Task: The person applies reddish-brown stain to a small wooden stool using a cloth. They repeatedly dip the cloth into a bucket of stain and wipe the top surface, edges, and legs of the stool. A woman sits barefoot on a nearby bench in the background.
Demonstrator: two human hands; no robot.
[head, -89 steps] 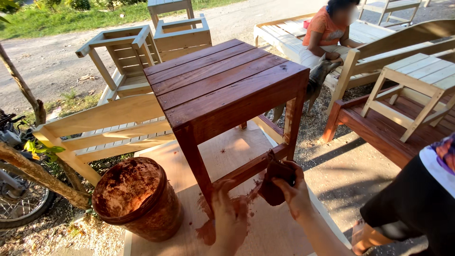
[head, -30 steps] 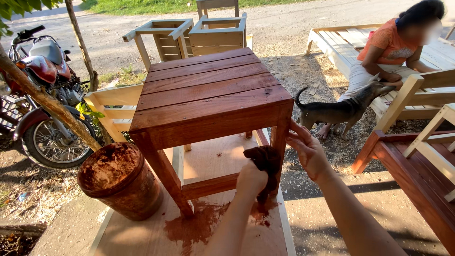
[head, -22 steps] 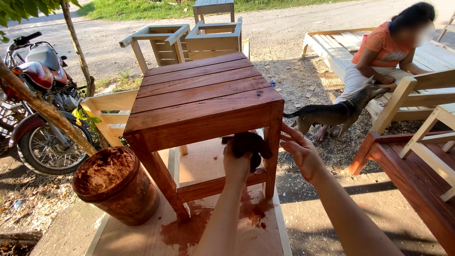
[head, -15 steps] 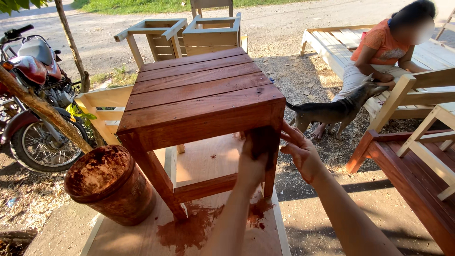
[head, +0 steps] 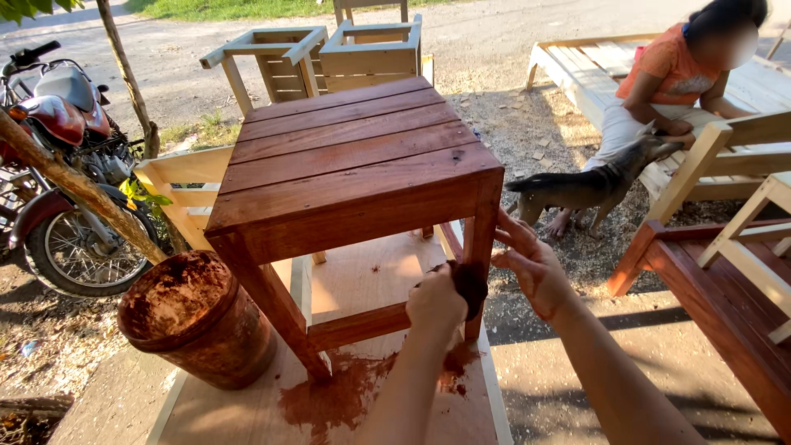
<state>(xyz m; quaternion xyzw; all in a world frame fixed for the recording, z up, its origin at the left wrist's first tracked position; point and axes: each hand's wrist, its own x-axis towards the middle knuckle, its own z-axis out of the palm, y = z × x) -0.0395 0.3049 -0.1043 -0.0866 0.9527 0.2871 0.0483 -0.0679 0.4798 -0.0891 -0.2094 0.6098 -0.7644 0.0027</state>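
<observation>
A red-brown stained slatted wooden table (head: 346,156) stands on a pale board (head: 362,280). My left hand (head: 435,301) grips a dark stain-soaked rag (head: 470,284) and presses it against the lower part of the table's front right leg (head: 480,235). My right hand (head: 531,268) holds nothing; its spread, stain-smeared fingers rest against the outer side of the same leg. A round bucket (head: 198,321) crusted with red-brown stain sits on the board by the front left leg.
A stain puddle (head: 329,400) lies on the board. A motorcycle (head: 58,165) and leaning branch stand left. Unfinished pale chairs (head: 329,49) are behind. To the right are a dog (head: 577,185), a seated person (head: 667,74) and a stained bench (head: 717,288).
My left hand has slid the rag from just under the table's front edge down the front right leg. My right hand has stayed by that leg.
</observation>
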